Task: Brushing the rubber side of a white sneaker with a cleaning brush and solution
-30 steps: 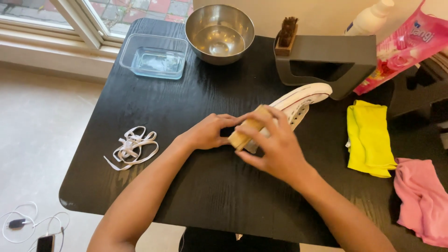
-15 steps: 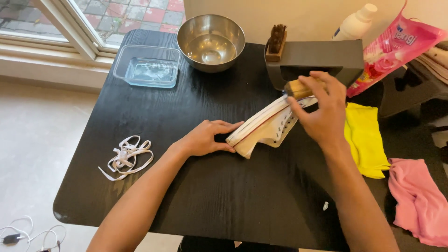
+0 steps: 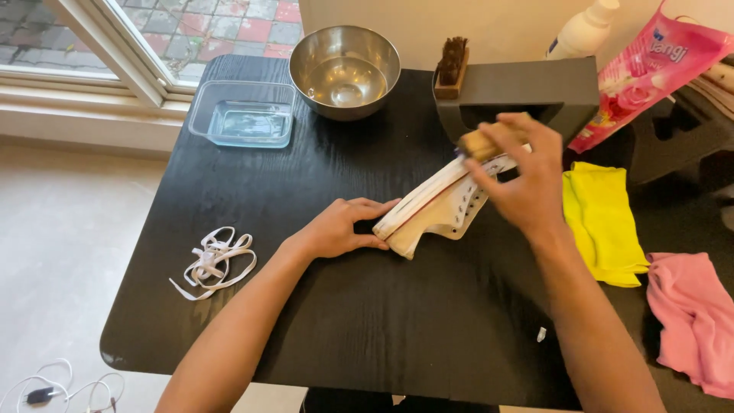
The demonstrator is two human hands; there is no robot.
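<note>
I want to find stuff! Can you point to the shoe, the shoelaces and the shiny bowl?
shoe (image 3: 436,210): head view, on its pale side wall.
shoelaces (image 3: 214,260): head view, middle of the white tangle.
shiny bowl (image 3: 344,73): head view, on its inner metal wall.

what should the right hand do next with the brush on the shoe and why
Probably draw the brush back along the sole toward the heel. The right hand holds it at the toe end of the white shoe, which lies on its side, and the left hand pins the heel end to the black table.
</note>
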